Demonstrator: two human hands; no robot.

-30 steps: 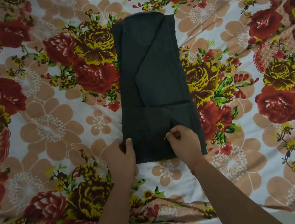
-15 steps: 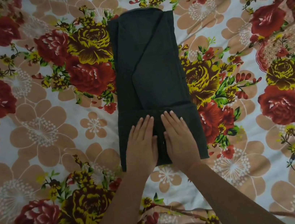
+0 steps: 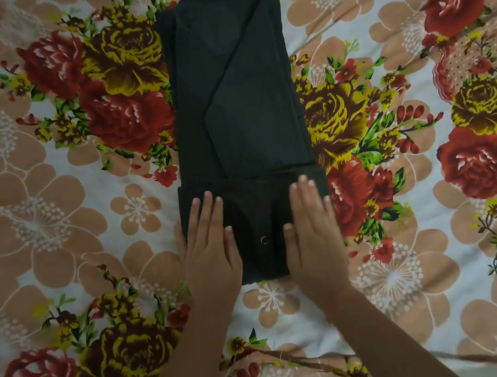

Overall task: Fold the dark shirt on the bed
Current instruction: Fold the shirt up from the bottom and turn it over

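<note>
Dark shirt [image 3: 237,94] lies flat in the middle of the bed [image 3: 53,215], narrowed to a long strip. Long axis runs straight away from us: near end under our hands, far end at the top of the view. Near end is turned up into a short doubled band [image 3: 252,200]; its upper edge crosses the strip square to the axis.

Both palms are down on that band: left hand [image 3: 209,251] and right hand [image 3: 311,237], fingers straight, gripping nothing, just pressing cloth to the bed. Fingertips point up the strip and stop just short of the band's upper edge. The left hand sits at the band's left edge, the right hand just inside the right edge. Small ring snap [image 3: 264,239] shows in the gap between them, roughly on the centre line.

Our read: neither hand is nearer, they mirror each other about the axis, so the next move is a two-hand job. Rest of the shirt lies directly ahead of the fingertips, so the next fold goes forward along the axis, not sideways. We'd take the band at both corners and keep them level, or the fold skews. Most of the length is not yet folded.
</note>
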